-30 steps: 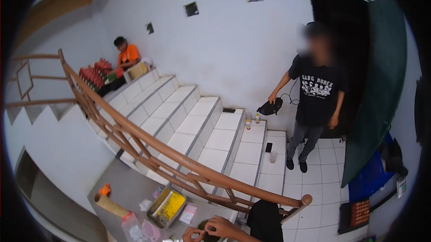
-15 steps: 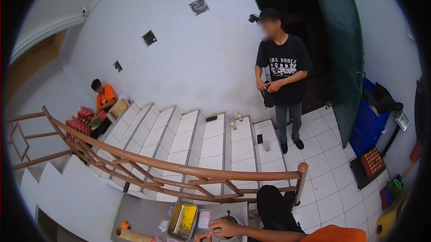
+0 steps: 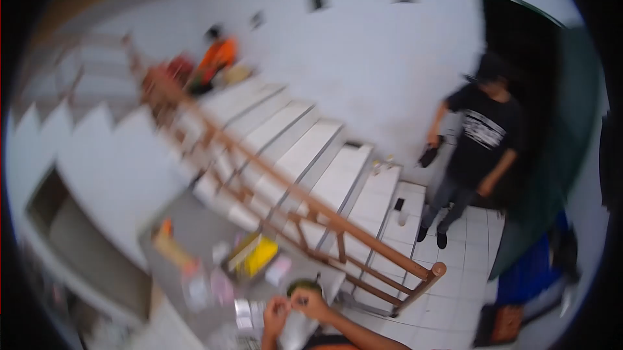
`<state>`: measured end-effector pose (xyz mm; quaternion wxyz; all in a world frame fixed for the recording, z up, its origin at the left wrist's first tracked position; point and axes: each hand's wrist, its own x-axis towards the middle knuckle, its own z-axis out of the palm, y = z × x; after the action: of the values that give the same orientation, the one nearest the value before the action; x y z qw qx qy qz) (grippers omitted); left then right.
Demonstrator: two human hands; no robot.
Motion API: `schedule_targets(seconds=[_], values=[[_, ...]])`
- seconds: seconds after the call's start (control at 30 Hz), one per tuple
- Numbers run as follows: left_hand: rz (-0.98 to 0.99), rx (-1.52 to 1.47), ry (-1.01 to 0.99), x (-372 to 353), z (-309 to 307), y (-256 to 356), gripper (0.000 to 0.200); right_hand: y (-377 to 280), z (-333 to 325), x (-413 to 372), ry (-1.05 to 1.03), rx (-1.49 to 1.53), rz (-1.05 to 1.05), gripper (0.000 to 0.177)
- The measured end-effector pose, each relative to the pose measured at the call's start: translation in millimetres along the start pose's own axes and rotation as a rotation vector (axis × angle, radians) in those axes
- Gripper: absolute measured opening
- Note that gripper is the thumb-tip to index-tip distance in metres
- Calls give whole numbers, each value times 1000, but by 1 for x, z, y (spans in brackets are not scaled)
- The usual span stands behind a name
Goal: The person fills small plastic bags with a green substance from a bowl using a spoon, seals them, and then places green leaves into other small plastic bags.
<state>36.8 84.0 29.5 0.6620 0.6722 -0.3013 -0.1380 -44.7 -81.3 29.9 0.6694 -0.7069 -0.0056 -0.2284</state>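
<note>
My left hand (image 3: pixel 277 312) and my right hand (image 3: pixel 313 303) meet at the front of the grey table (image 3: pixel 195 220). The fingers of both are closed in a pinch, and whatever sits between them is too small and blurred to name. Just behind my right hand is a round pot (image 3: pixel 304 283), partly covered by it. A metal tray (image 3: pixel 235 251) with a bright yellow filling stands farther back. Beside it lies a pale pink packet (image 3: pixel 279 269). White boxes or packs (image 3: pixel 249 314) lie left of my left hand.
A tan roll (image 3: pixel 170 248), a pink bag (image 3: pixel 221 286) and clear plastic lie on the table's left side. A brown railing (image 3: pixel 311 204) runs behind it, beside white stairs. A person in black (image 3: pixel 483 132) stands by the doorway; another in orange (image 3: pixel 219 55) sits up the stairs.
The view has swung left and down, showing more of the table and both my hands. The standing person has lowered one arm and holds a dark object in the other hand.
</note>
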Motion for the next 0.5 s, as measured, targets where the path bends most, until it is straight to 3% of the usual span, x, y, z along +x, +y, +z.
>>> schedule_targets(seconds=[0.03,0.07,0.1,0.13,0.17,0.23,0.33,0.37,0.5], values=[[62,-10,-5,-3,2,3,11,-16,-4,0,-60,-50,25,11],[109,176,26,-12,0,9,10,-33,-2,-1,-122,-32,16,12],[106,-20,76,-20,3,13,10,-50,-2,-2,-187,-94,39,11],[83,-52,116,-27,2,34,11,-51,1,0,-239,-85,-40,12],[104,61,146,-38,-1,36,12,-69,3,-1,-297,-90,20,12],[163,184,163,-56,-2,38,10,-48,6,-15,-337,-161,-95,11],[102,152,159,-83,4,37,7,-56,12,-49,-293,-18,141,8],[31,71,197,-93,7,45,10,-52,14,-61,-304,-44,165,8],[-2,262,322,-142,-19,33,16,-42,33,-80,-373,-70,211,11]])
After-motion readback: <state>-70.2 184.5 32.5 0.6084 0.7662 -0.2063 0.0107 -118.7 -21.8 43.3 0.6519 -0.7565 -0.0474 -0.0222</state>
